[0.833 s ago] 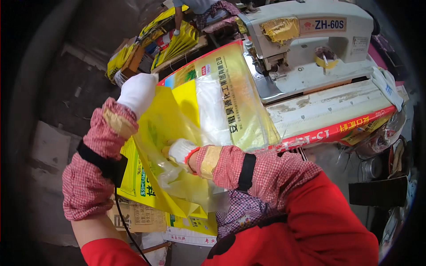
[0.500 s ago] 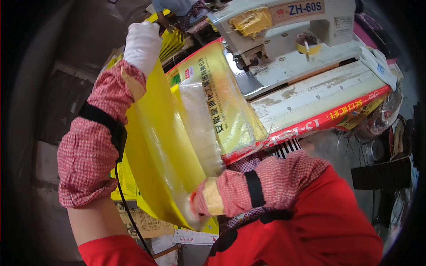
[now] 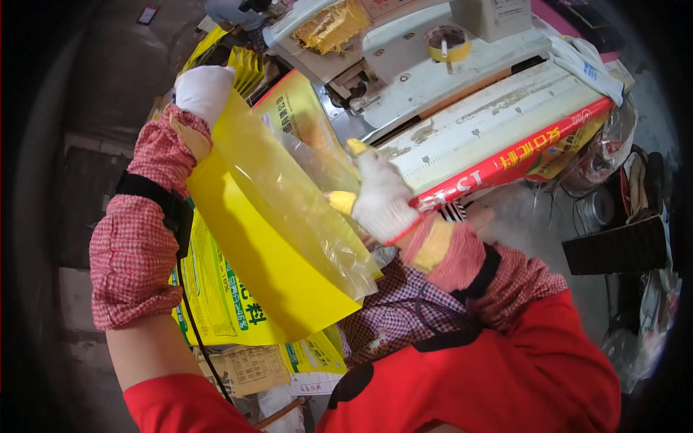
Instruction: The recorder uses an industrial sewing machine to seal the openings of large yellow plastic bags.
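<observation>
My left hand (image 3: pixel 204 92), in a white knit glove, is closed on the far end of a large yellow woven bag (image 3: pixel 245 260), which hangs down toward me. A clear plastic liner (image 3: pixel 303 220) lies along the bag's right side and sticks out past its edge. My right hand (image 3: pixel 379 191), gloved in white with yellow finger coating, is beside the liner in front of the sewing machine. Its thumb and forefinger are spread apart with nothing between them; the thumb lies close to the liner, and I cannot tell if it touches.
A white industrial sewing machine (image 3: pixel 411 65) stands ahead, with a roll of yellow tape (image 3: pixel 447 45) on its bed. Red and yellow printed sacking (image 3: pixel 520 155) covers the table edge. More yellow printed bags (image 3: pixel 216 289) lie below left. Another person (image 3: pixel 242 13) is at the far side.
My right hand has moved up and away from the bag's lower edge, fingers now spread. My left hand has come lower and slightly left, still holding the bag. The view has shifted.
</observation>
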### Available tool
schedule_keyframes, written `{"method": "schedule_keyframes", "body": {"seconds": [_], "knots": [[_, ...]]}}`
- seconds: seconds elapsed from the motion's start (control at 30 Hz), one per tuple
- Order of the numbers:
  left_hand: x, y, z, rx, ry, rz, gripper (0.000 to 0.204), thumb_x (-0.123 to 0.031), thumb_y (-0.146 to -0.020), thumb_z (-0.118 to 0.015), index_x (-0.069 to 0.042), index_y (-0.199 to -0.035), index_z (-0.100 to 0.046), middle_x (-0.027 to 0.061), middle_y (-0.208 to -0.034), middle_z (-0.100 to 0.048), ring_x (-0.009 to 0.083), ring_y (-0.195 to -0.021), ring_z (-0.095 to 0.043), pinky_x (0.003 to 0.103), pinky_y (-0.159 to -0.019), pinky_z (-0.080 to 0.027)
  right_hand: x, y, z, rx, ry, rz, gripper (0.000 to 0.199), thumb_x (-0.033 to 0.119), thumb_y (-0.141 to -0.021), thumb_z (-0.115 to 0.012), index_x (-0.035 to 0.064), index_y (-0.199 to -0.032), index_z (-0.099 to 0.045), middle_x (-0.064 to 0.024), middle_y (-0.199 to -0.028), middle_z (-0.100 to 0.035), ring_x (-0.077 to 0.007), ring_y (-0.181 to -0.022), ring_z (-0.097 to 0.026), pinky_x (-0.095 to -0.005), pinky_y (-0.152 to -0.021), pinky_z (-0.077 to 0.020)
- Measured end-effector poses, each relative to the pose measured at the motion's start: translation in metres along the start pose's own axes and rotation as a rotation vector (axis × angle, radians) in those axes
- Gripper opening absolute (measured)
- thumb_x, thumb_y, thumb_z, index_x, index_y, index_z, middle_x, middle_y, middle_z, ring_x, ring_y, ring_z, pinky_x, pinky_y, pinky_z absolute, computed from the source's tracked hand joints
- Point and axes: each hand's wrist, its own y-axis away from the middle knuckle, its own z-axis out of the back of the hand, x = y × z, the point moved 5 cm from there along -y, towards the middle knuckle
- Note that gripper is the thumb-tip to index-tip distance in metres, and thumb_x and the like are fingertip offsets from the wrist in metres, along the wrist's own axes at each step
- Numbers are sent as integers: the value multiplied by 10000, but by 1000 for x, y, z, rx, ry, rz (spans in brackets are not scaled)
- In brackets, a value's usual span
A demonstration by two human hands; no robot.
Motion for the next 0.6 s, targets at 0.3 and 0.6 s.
{"method": "schedule_keyframes", "body": {"seconds": [0.3,0.6], "knots": [[-20,-1,5,36,27,-48,222,-200,-926,-469,-125,-1018,-657,112,-901,-683,293,-859,-671,404,-710,-532,7,17,-25,448,-486,-231,536,296,-789,-645,94,-1267,-513,-182,-988,-661,-350,-907,-639,-438,-772,-498],[22,-21,-30,261,350,-31,292,-237,-922,-495,-12,-1016,-657,193,-917,-672,368,-875,-651,407,-728,-507,23,-8,-48,593,130,108,420,370,-776,-590,4,-964,-671,-248,-995,-647,-411,-929,-626,-468,-786,-505]]}}
